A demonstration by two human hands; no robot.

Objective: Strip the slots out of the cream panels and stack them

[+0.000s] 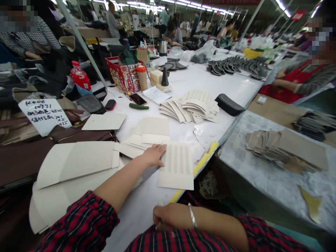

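Red box [125, 77] holds dark cloth; left hand [153, 156] touches card [177, 167]

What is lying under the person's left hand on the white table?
The left hand rests on the edge of a ribbed cream card on the table. Whatever lies beneath the palm is hidden.

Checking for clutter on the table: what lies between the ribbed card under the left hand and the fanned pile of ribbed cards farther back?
In the head view, only bare white table with a crumpled scrap of clear film separates the ribbed card under the left hand from the fanned pile.
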